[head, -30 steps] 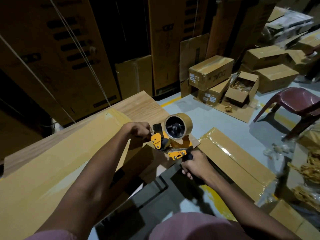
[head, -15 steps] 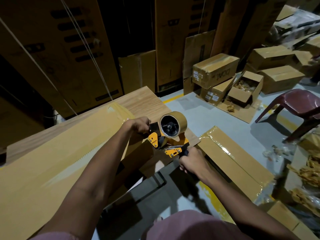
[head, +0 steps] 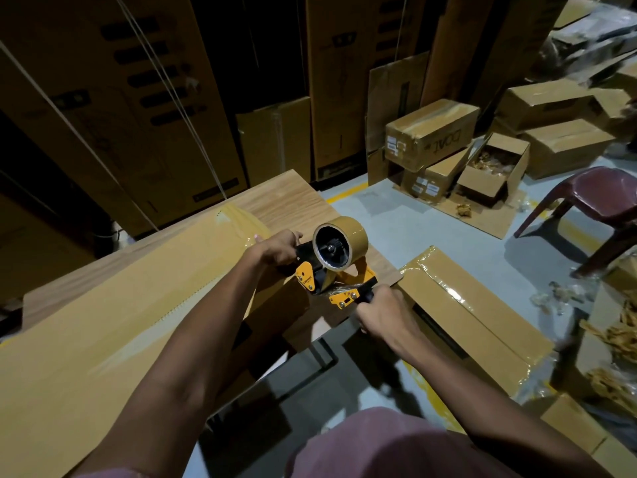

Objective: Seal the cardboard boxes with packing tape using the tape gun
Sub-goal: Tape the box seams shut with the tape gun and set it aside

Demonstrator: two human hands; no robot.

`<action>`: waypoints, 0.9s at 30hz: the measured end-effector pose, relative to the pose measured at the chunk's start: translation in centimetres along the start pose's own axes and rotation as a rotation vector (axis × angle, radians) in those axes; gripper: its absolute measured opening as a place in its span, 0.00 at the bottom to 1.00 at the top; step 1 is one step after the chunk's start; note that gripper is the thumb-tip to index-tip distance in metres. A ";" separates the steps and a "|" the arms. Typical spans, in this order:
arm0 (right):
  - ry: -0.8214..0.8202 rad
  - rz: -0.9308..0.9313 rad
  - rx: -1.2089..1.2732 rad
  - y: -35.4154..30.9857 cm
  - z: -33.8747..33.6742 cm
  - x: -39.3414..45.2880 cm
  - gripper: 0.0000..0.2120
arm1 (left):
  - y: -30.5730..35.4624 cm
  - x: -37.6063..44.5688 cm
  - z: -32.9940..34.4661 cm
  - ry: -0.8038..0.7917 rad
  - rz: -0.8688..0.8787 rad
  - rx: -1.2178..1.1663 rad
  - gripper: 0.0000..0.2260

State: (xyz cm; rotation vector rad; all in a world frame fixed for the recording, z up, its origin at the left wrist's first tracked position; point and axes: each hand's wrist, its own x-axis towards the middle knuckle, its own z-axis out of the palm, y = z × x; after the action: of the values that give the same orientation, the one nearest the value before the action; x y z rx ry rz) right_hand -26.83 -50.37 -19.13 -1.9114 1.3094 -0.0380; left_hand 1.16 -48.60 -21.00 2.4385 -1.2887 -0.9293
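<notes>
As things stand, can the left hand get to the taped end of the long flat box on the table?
Probably yes. The left hand grips the front of the tape gun, right beside the box's taped end; nothing lies between them, but it must let go first.

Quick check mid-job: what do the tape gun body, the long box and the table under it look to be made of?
Tape gun: likely painted metal, orange plates with visible rivets; black parts could be plastic. Long box: matte brown cardboard, a glossy tape strip running along its top. Table: wood-grain surface, probably laminate rather than solid wood, though the look leaves that open.
</notes>
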 end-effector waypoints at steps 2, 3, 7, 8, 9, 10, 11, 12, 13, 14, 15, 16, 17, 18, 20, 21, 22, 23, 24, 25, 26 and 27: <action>0.003 0.003 0.002 0.0 0.1 0.1 0.03 | -0.2 0.1 0.4 0.072 0.005 0.002 0.18; 0.002 0.007 0.002 0.1 0.2 0.2 0.04 | -0.1 0.0 0.6 0.084 0.017 -0.006 0.12; -0.015 0.037 0.011 1.7 0.3 0.5 0.01 | -0.2 -0.2 0.7 -0.008 0.021 -0.046 0.06; -0.032 0.059 0.061 2.2 0.4 0.6 0.02 | -0.1 -0.4 0.5 -0.027 0.012 -0.027 0.05; -0.059 0.091 0.125 2.7 0.6 0.6 0.03 | 0.0 -0.5 0.5 -0.038 -0.001 0.004 0.10; -0.086 0.131 0.183 3.2 0.7 0.6 0.05 | 0.1 -0.6 0.4 -0.054 -0.009 0.052 0.18; -0.108 0.169 0.233 3.7 0.9 0.6 0.06 | 0.2 -0.5 0.2 -0.069 -0.016 0.098 0.23; -0.119 0.201 0.278 4.2 1.2 0.6 0.06 | 0.5 -0.7 0.1 -0.084 0.001 0.129 0.22; -0.120 0.226 0.321 4.7 1.4 0.6 0.07 | 0.6 -0.8 0.1 -0.098 0.008 0.140 0.18; -0.116 0.241 0.358 5.0 1.6 0.7 0.08 | 0.7 -0.7 -0.1 -0.110 0.006 0.149 0.16; -0.112 0.251 0.388 5.4 1.7 0.8 0.09 | 0.7 -0.6 -0.1 -0.128 0.013 0.172 0.19; -0.106 0.258 0.411 5.6 1.8 0.9 0.09 | 0.7 -0.7 -0.1 -0.142 0.018 0.201 0.23; -0.103 0.266 0.433 5.8 1.9 1.1 0.08 | 0.8 -0.7 -0.1 -0.141 0.014 0.221 0.23; -0.094 0.271 0.458 5.8 2.0 1.2 0.06 | 1.1 -0.9 -0.1 -0.139 0.010 0.232 0.19; -0.077 0.281 0.509 5.5 2.3 1.5 0.05 | 1.4 -1.3 -0.2 -0.138 0.017 0.247 0.09; -0.064 0.288 0.543 5.3 2.5 1.7 0.06 | 1.4 -1.5 -0.3 -0.140 0.031 0.253 0.10; -0.047 0.301 0.584 5.1 2.8 1.9 0.06 | 1.4 -1.6 -0.2 -0.139 0.041 0.266 0.14; -0.030 0.314 0.628 4.9 3.1 2.1 0.07 | 1.4 -1.8 -0.1 -0.135 0.046 0.278 0.19; -0.022 0.318 0.669 4.6 3.4 2.2 0.07 | 1.4 -2.0 0.1 -0.125 0.048 0.289 0.24; -0.018 0.322 0.708 4.4 3.8 2.3 0.06 | 1.3 -2.1 0.3 -0.106 0.055 0.302 0.28; -0.013 0.325 0.748 4.1 4.1 2.5 0.05 | 1.3 -2.2 0.6 -0.081 0.067 0.310 0.31; -0.015 0.339 0.790 3.8 4.3 2.5 0.04 | 1.4 -2.4 0.7 -0.056 0.082 0.317 0.33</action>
State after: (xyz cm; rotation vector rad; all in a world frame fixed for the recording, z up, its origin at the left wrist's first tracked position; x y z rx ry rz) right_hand -26.68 -50.41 -25.37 -1.0156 1.3268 -0.3182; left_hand -1.18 -47.38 -19.86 2.5792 -1.6546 -0.8322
